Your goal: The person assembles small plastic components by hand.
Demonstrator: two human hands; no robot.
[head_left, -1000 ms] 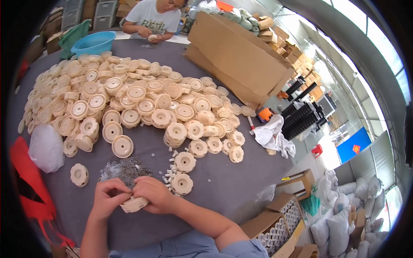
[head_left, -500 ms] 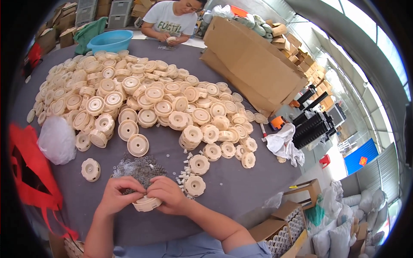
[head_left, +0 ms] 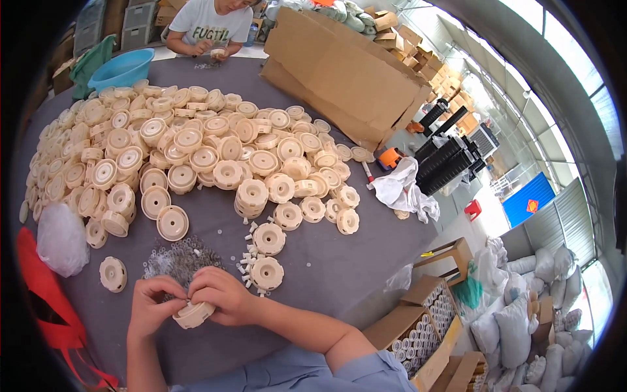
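Observation:
A cream round plastic part (head_left: 194, 317) with a notched rim is tilted up near the table's front edge. My right hand (head_left: 221, 295) grips it, with the thumb side over its top. My left hand (head_left: 154, 302) is closed in a pinch at the part's upper left edge, close to the right fingertips; whatever sits between those fingers is too small to make out. Just beyond both hands spreads a heap of small clear-grey rings (head_left: 179, 259). Small white plugs (head_left: 246, 261) lie to the right, beside two notched round parts (head_left: 266, 273). Another single round part (head_left: 113, 274) rests at left.
A large pile of cream round parts (head_left: 189, 140) covers the far table. Around it are a clear plastic bag (head_left: 62, 242), a red bag (head_left: 49, 294), a blue basin (head_left: 124, 70) and a big cardboard sheet (head_left: 339, 72). Another person (head_left: 208, 29) works across the table. Filled boxes (head_left: 411, 336) stand at right.
The view has turned to the right, so the table's contents sit farther left. My hands stay together at the round part, which now tilts more. The person opposite has shifted their hands slightly.

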